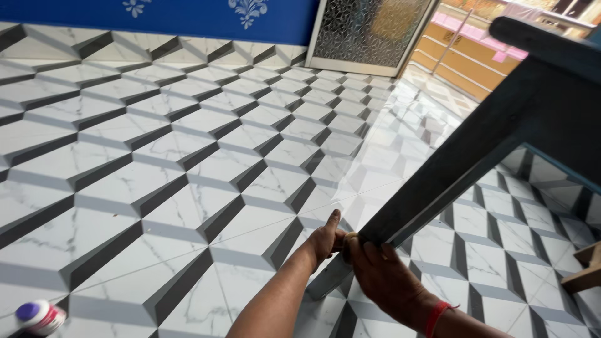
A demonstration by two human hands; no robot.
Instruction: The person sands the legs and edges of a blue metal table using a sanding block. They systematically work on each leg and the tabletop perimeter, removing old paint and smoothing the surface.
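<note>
A dark grey wooden furniture piece, perhaps a table or bench, is tipped over the tiled floor, and one long leg slants down to the lower middle. My left hand holds the leg near its lower end, thumb pointing up. Just beside it, my right hand, with a red thread on its wrist, wraps over the same leg. The foot of the leg shows below my hands, close to the floor.
The floor has white marbled tiles in a cube pattern. A small bottle with a purple cap lies at the bottom left. A patterned glass door and a blue wall stand at the back. A light wooden piece juts in at the right.
</note>
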